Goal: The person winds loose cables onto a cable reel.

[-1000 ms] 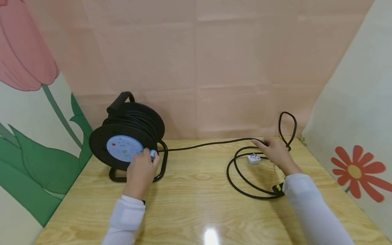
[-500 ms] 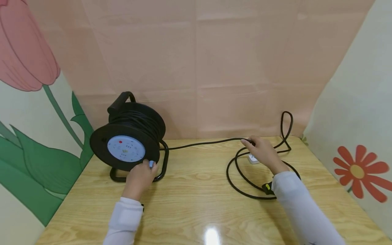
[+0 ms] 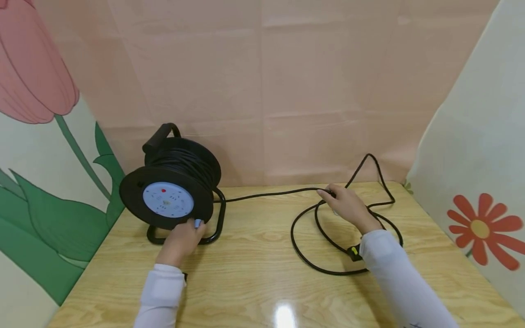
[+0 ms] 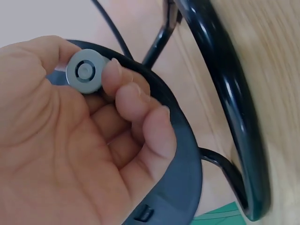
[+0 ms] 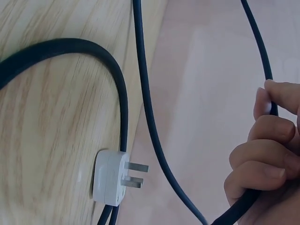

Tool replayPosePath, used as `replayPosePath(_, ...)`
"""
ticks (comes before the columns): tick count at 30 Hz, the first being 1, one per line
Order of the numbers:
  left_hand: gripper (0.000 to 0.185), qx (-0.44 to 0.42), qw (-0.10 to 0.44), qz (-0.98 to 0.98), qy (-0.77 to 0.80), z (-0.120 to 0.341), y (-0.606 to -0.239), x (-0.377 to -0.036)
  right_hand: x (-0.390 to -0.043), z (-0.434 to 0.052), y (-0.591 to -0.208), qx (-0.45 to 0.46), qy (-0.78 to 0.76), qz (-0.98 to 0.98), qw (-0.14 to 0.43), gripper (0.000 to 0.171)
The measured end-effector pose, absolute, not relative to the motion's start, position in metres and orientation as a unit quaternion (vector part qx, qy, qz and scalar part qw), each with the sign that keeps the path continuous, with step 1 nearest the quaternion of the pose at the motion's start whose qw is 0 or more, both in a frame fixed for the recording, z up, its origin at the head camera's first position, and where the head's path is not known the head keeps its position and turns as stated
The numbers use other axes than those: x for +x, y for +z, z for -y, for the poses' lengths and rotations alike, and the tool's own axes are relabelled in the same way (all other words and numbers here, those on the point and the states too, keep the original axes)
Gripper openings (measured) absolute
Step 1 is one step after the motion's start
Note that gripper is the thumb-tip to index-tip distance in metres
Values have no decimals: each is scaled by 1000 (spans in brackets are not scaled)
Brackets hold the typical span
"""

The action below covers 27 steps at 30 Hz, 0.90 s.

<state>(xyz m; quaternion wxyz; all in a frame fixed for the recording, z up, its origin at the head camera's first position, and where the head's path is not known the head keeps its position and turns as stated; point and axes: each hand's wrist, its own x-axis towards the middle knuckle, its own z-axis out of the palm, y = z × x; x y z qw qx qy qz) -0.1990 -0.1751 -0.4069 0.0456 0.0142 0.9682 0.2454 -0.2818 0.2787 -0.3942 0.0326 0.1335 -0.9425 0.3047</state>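
Both hands are working. I am pinching the small grey winding knob at the lower rim of the black cable reel with my left hand, fingers curled round it. The reel is standing upright in its black tube frame on the left of the wooden surface. My right hand is closing its fingers round the black cable, which is running from the reel across to the right and lying in loose loops. The white plug is lying on the surface just beside that hand.
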Motion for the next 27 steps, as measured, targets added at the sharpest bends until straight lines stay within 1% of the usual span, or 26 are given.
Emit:
replayPosePath(6, 59, 19, 103, -952, 288, 190, -411, -202, -282, -274, -397, 138, 306, 942, 31, 43)
replayPosePath(11, 60, 28, 129, -944, 302, 203, -415, -204, -280, -267, -400, 147, 312, 938, 28, 41)
replayPosePath(16, 62, 41, 144, -938, 311, 211, -414, -204, -279, -263, -400, 144, 304, 941, 37, 43)
replayPosePath(19, 57, 37, 151, -937, 313, 215, -413, -203, -279, -260, -399, 147, 296, 943, 41, 42)
replayPosePath(21, 52, 33, 152, -936, 316, 218, -413, -203, -280, -259, -399, 150, 292, 944, 45, 44)
replayPosePath(23, 47, 30, 146, -936, 318, 222, -415, -203, -281, -258, -399, 147, 290, 944, 58, 47)
replayPosePath(27, 44, 21, 129, -940, 316, 227, -416, -199, -282, -258, -399, 128, 284, 947, 83, 48)
